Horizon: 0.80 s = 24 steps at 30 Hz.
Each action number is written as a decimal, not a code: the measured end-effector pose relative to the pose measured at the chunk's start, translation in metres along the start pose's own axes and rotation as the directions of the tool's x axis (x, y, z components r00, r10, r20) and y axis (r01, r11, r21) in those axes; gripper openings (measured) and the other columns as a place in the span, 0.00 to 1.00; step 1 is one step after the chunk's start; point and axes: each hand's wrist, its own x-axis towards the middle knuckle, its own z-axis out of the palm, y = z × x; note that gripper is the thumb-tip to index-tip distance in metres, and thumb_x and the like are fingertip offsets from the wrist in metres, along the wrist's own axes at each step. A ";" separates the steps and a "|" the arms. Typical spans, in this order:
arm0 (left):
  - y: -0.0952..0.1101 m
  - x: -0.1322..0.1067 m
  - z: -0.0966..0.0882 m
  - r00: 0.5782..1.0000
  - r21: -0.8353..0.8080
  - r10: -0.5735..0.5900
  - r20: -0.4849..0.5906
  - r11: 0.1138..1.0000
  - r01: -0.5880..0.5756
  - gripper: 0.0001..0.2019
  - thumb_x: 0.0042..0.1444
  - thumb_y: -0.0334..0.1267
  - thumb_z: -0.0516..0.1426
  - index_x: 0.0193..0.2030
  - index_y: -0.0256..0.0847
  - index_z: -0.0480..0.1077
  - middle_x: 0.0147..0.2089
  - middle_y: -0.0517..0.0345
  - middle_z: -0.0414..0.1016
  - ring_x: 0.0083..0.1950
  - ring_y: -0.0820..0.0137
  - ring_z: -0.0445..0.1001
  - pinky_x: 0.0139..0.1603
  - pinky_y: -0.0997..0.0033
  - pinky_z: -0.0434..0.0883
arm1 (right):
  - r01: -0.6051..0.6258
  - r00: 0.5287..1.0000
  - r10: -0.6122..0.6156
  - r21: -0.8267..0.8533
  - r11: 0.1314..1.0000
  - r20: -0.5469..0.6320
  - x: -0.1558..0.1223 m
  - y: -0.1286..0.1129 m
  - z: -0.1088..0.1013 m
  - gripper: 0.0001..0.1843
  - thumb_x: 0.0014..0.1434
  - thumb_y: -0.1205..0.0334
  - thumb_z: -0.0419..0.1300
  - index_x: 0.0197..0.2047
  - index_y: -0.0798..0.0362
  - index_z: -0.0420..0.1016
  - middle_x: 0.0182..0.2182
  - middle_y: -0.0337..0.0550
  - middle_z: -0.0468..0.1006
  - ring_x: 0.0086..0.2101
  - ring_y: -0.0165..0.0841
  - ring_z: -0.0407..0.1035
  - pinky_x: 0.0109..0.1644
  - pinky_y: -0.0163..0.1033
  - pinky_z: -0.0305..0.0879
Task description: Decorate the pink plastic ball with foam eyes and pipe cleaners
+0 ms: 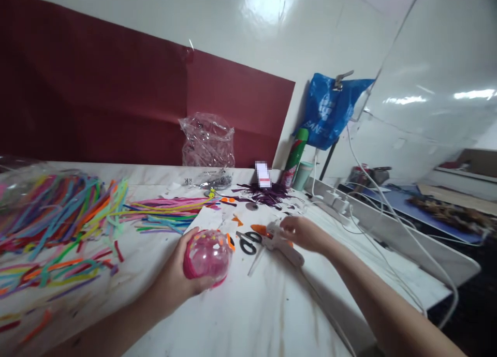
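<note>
My left hand (190,266) is closed around a clear plastic ball (209,258) with a pink lower part and small orange and white bits on top. An orange piece with a dark part sticks out at its right side. My right hand (305,234) is at the rear of a white glue gun (277,238), fingers loosely bent and not wrapped around its handle; whether they touch it is unclear. The gun's orange nozzle points left. Black-handled scissors (248,242) lie between the ball and the gun, near small orange scraps (237,221).
Colourful pipe cleaners (73,207) cover the left side. Dark purple strips (267,194) lie at the back. Behind are a plastic bag (207,142), a green can (297,150) and a pale cup (303,176). A power strip (337,204) with cables runs along the right.
</note>
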 end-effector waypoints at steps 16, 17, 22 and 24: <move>-0.013 -0.003 0.007 0.989 -0.026 0.093 -0.117 0.995 -0.096 0.48 0.23 0.30 0.72 0.58 0.44 0.63 0.59 0.44 0.67 0.61 0.48 0.64 0.60 0.52 0.63 | 0.023 0.906 0.051 0.169 0.985 -0.420 -0.027 0.009 0.062 0.27 0.49 0.54 0.54 0.54 0.52 0.63 0.43 0.52 0.77 0.35 0.42 0.74 0.39 0.45 0.71; -0.012 -0.003 0.006 0.989 0.008 0.096 -0.114 0.995 -0.096 0.49 0.24 0.30 0.72 0.59 0.44 0.63 0.60 0.45 0.66 0.61 0.48 0.63 0.60 0.51 0.62 | 0.051 0.893 0.064 0.241 0.969 -0.445 -0.032 0.000 0.061 0.27 0.50 0.53 0.54 0.53 0.51 0.63 0.43 0.51 0.77 0.34 0.41 0.74 0.37 0.44 0.72; -0.007 -0.004 0.000 0.979 0.241 0.181 -0.093 0.958 -0.154 0.48 0.26 0.32 0.71 0.60 0.44 0.61 0.60 0.45 0.66 0.61 0.49 0.63 0.61 0.51 0.61 | 0.295 0.912 -0.150 0.357 0.887 -0.381 -0.062 -0.041 0.063 0.16 0.60 0.53 0.51 0.49 0.46 0.69 0.36 0.47 0.82 0.28 0.41 0.76 0.29 0.42 0.75; -0.007 -0.003 0.000 0.971 0.295 0.223 -0.084 0.937 -0.189 0.48 0.27 0.32 0.71 0.60 0.43 0.61 0.59 0.45 0.66 0.61 0.48 0.63 0.61 0.51 0.61 | 0.398 0.908 -0.324 0.304 0.865 -0.265 -0.072 -0.050 0.067 0.16 0.61 0.55 0.50 0.47 0.49 0.73 0.37 0.46 0.82 0.32 0.41 0.78 0.32 0.40 0.77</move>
